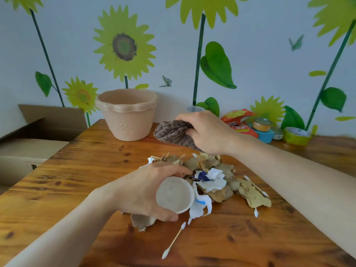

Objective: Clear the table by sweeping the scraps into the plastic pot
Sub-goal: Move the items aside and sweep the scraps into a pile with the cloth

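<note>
A peach plastic pot stands upright and empty-looking at the back of the wooden table. A heap of scraps, dry leaves, torn paper and cotton swabs, lies in the middle. My right hand is closed on a brown knitted cloth, held just behind the heap and right of the pot. My left hand grips a small white cup on its side at the heap's near left edge, its mouth facing me. One cotton swab lies apart, nearer to me.
An open cardboard box sits off the table's left edge. At the back right stand snack packets, small tins and a green bowl. A sunflower-patterned wall rises directly behind the table.
</note>
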Action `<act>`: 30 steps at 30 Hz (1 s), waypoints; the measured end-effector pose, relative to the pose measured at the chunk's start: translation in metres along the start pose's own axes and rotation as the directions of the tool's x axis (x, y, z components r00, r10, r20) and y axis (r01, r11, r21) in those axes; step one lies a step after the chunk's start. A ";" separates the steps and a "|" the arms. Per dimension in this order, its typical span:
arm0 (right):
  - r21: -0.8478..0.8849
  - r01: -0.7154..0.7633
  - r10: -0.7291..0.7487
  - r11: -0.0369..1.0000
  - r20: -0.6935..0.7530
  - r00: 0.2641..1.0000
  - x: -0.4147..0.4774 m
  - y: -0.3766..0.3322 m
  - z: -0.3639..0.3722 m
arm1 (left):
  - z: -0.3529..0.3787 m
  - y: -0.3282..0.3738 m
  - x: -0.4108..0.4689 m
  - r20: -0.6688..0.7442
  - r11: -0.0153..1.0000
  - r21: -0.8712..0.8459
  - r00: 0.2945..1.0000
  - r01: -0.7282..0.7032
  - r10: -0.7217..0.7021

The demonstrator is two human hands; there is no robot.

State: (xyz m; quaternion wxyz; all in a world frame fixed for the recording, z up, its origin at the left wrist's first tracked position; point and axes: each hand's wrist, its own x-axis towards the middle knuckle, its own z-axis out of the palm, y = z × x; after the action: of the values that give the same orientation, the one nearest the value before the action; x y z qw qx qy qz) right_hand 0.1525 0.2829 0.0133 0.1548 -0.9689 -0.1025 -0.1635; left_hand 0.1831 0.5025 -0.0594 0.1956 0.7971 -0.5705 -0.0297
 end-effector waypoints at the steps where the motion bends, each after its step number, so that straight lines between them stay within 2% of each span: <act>1: 0.000 -0.001 0.001 1.000 0.003 1.000 0.000 0.000 0.001 | -0.001 0.000 0.000 -0.028 1.000 -0.008 1.000 -0.001 0.001; 5: -0.005 -0.011 0.011 1.000 0.004 1.000 -0.001 0.008 -0.001 | -0.013 -0.002 0.004 -0.179 0.990 -0.132 0.983 -0.053 0.029; 8: -0.032 -0.045 0.045 0.998 -0.021 0.999 0.003 0.023 -0.008 | -0.030 -0.010 0.018 -0.252 0.986 -0.157 0.968 -0.059 0.018; 18: -0.114 -0.199 0.195 0.973 -0.040 0.980 -0.002 0.080 -0.016 | -0.050 -0.068 0.115 -0.255 0.932 -0.324 0.934 0.162 -0.251; 26: -0.090 -0.296 0.293 0.951 -0.048 0.955 -0.024 0.119 -0.014 | -0.021 -0.119 0.189 -0.215 0.896 -0.160 0.871 0.414 -0.441; 30: -0.118 -0.332 0.331 0.936 -0.035 0.943 -0.036 0.130 -0.017 | -0.009 -0.134 0.202 -0.198 0.865 -0.181 0.844 0.468 -0.498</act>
State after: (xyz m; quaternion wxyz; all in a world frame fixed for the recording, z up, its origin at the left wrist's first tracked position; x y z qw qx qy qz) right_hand 0.1466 0.1512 -0.0191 0.1210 -0.9788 0.0736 -0.1480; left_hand 0.3765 0.3551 -0.0624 0.2986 0.8988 -0.3204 -0.0180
